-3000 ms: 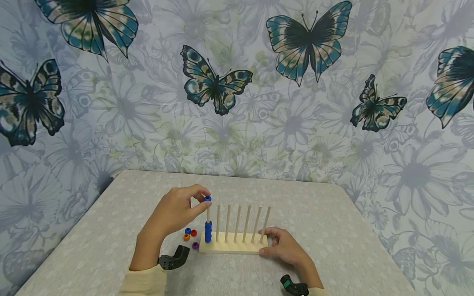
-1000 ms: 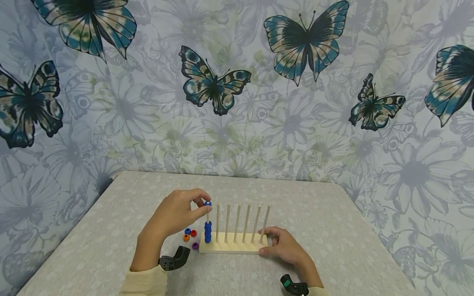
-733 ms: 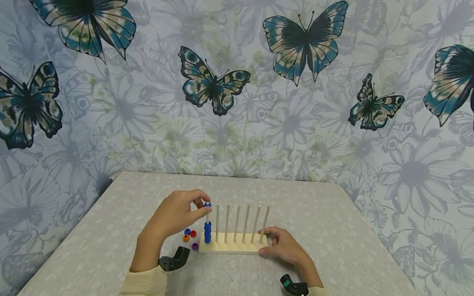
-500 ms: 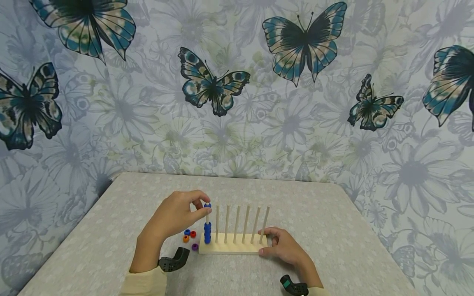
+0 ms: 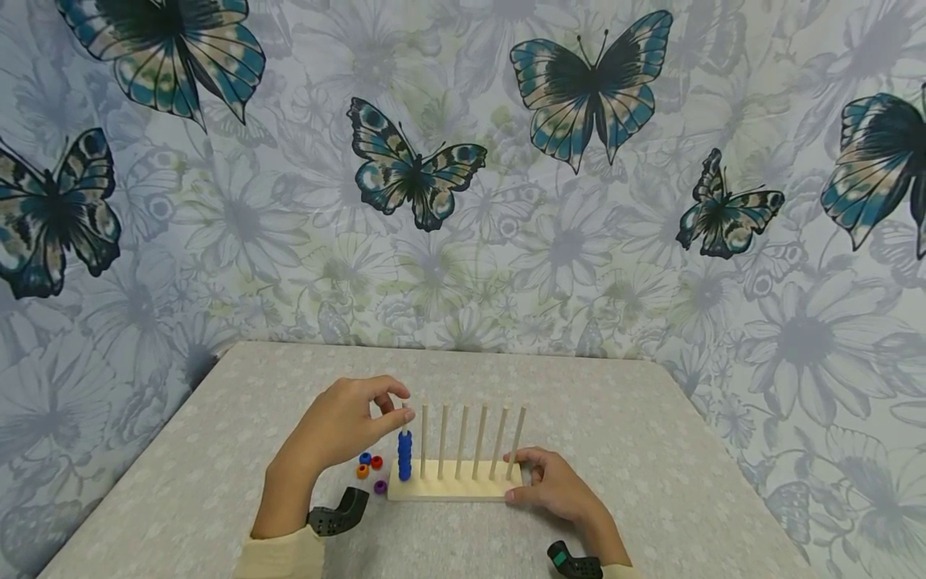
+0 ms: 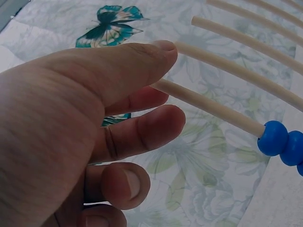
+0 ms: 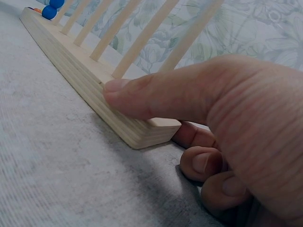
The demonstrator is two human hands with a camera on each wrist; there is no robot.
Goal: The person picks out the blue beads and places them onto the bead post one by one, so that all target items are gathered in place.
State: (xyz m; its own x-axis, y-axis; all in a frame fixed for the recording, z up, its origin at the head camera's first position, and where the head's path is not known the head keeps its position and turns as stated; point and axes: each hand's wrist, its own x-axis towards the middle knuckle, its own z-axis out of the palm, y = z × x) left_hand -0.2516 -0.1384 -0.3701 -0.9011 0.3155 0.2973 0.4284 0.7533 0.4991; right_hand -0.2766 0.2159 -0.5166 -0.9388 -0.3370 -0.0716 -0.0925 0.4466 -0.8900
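Observation:
A light wooden peg rack (image 5: 456, 486) stands on the table with a row of upright pegs. Several blue beads (image 5: 404, 457) are stacked on its leftmost peg, also blue beads (image 6: 273, 138) in the left wrist view. My left hand (image 5: 347, 422) is at that peg's top, thumb and index finger apart with no bead between them; the thumb hides the peg's tip in the left wrist view. My right hand (image 5: 557, 486) grips the rack's right end, thumb (image 7: 137, 97) on the front edge and fingers behind it.
Left of the rack lie a blue bead (image 5: 365, 457), a red bead (image 5: 376, 461), an orange bead (image 5: 362, 471) and a purple bead (image 5: 380, 487). Pale patterned cloth covers the table (image 5: 622, 418). A butterfly-print wall covering (image 5: 434, 281) hangs behind it.
The blue bead that my left hand pinched near the peg's top has dropped onto the stack, and the fingers have loosened. My right hand keeps its grip on the rack.

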